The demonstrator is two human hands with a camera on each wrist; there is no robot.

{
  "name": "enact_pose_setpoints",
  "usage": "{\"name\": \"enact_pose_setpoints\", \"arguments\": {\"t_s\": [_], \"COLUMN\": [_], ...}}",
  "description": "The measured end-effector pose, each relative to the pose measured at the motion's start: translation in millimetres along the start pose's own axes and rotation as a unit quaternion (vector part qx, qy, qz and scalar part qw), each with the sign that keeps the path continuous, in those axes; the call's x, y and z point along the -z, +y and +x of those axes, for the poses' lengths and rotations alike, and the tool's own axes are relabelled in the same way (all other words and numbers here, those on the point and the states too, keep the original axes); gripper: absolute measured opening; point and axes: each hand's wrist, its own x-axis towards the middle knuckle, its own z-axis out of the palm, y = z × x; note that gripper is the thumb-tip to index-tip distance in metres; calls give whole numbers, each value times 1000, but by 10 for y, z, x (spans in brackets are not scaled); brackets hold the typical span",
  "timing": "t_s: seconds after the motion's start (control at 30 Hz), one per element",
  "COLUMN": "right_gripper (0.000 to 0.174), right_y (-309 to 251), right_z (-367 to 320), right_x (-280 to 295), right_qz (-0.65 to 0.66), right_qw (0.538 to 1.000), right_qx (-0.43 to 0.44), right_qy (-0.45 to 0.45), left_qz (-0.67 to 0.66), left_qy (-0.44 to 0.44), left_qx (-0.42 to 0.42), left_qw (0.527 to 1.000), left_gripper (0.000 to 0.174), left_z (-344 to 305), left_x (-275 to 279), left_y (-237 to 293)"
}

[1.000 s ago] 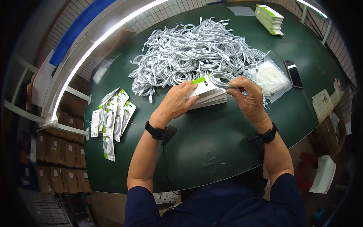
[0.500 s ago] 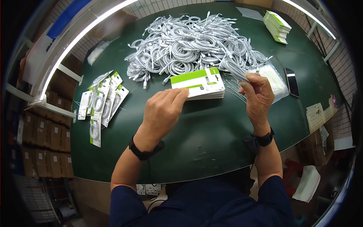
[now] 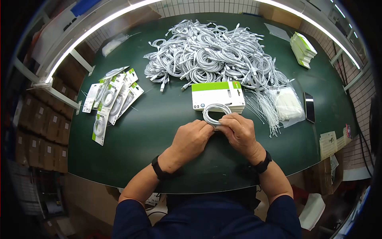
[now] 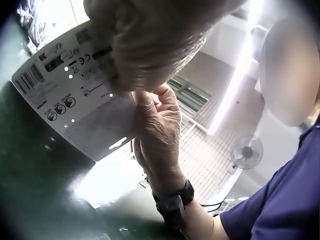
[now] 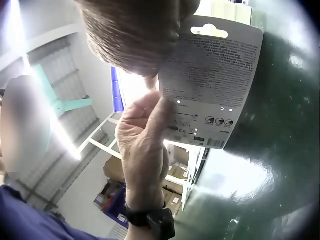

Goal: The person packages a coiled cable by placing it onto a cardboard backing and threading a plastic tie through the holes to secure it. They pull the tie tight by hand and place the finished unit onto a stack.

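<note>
A coiled light-grey cable (image 3: pixel 216 106) stands between the two hands, in front of a stack of green-and-white packaging cards (image 3: pixel 213 95). My right hand (image 3: pixel 241 135) pinches the coil at its lower right, thumb against fingers. With curled fingers my left hand (image 3: pixel 191 138) grips a packaging card (image 4: pixel 75 95), whose printed back fills much of both wrist views. In the right wrist view, the card's hang hole lies near the right hand. The card's front is hidden from the head view, and the fingertips of both hands come close together at its upper edge.
A large heap of coiled cables (image 3: pixel 207 55) covers the table's far middle. Carded cables (image 3: pixel 107 97) lie at the left. To the right are loose white cable ties (image 3: pixel 266 111), a bag of ties (image 3: pixel 287 105), a phone (image 3: pixel 309 106) and another card stack (image 3: pixel 302 49).
The left hand has come off the stack toward the body with a card. The right hand has brought the coil down and left to meet it. The head view has shifted.
</note>
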Motion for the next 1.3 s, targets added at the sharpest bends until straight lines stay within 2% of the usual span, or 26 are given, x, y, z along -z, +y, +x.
{"name": "enact_pose_setpoints", "arguments": {"t_s": [0.13,0.23,0.27,0.3,0.33,0.37,0.4,0.5,0.53,0.63,0.67,0.7,0.77,0.87,0.97,1.07,1.17,1.3], "right_gripper": [28,30,31,32,34,34,34,24,24,25,22,19,26,27,23,24,26,25], "right_y": [7,9,13,13,13,-3,-20,-80,-102,-154,-158,-198,-187,-140,-105,-129,-124,-89], "right_z": [-6,-24,-27,-30,-34,-45,-51,-98,-100,-77,-46,39,127,141,132,165,119,42], "right_x": [-19,-12,-11,-17,-22,-33,-47,-96,-97,-62,-41,21,145,227,239,246,167,97], "right_qz": [4,6,6,8,13,21,28,41,29,28,63,88,111,89,57,-9,-6,33], "right_qw": [1000,1000,999,999,998,998,997,993,993,994,995,993,988,992,994,994,994,990], "right_qx": [7,22,31,41,54,64,75,107,112,96,48,19,-5,-12,-15,22,10,-30], "right_qy": [15,16,16,15,9,4,1,-12,-24,-52,-62,-71,-108,-93,-88,-108,-108,-135], "left_qz": [6,-135,-234,-356,-468,-568,-656,-743,-743,-742,-742,-735,-702,-656,-595,-607,-599,-608], "left_qy": [129,104,33,18,3,-13,-9,49,61,70,72,78,98,89,34,48,27,38], "left_qx": [-8,115,204,299,385,458,496,519,521,521,520,506,488,453,421,416,387,385], "left_qw": [992,979,950,885,795,683,569,420,415,415,418,444,509,596,683,675,701,693], "left_gripper": [23,19,20,22,24,27,42,47,38,27,25,24,20,18,18,20,22,26], "left_z": [10,-210,-300,-367,-433,-501,-538,-587,-600,-649,-624,-585,-455,-320,-327,-299,-331,-406], "left_x": [174,196,200,152,49,-44,-72,-91,-109,-208,-177,-157,-82,-64,-101,-146,-201,-267], "left_y": [155,382,441,466,459,431,385,301,306,285,290,292,341,361,268,255,242,205]}}
